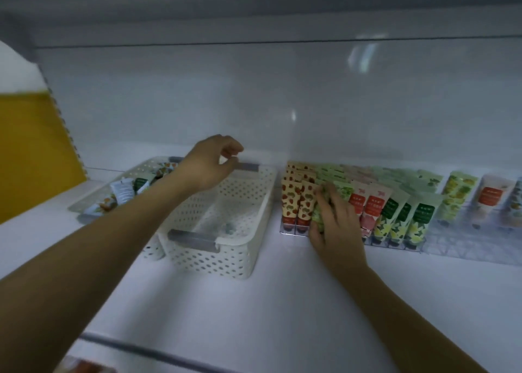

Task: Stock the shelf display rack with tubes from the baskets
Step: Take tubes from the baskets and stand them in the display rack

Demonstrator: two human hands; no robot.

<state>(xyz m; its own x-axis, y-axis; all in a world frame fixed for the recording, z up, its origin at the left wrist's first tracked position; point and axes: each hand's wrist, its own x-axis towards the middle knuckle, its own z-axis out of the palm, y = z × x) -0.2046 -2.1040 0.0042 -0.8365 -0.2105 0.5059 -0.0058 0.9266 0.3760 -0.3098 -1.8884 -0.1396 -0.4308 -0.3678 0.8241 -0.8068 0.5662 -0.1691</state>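
Two baskets (132,172) are set at the shelf's (282,302) left, the rack (409,249) at its right. A green tube (342,188), clasped by the right hand's (336,227) fingers (324,200), is apparently being seated there. The left hand's (210,166) fingers (230,161) are loose and empty above the near basket (243,240); another tube must be fetched next.

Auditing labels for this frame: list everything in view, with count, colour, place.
near basket: 1, white perforated, shelf centre
far basket: 1, white perforated, behind-left, holds loose tubes
display rack: 1, clear, shelf right
strawberry tubes: 2 columns, cream-red, rack's left end
light-green tubes: count unclear, next right
pink-red tubes: 2 columns, next right
dark-green tubes: 3 columns, next right
panel: 1, yellow, far left
shelf: 1, white, under everything
left hand: fingers curled, above near basket's far handle
right hand: grip on a light-green tube, rack front
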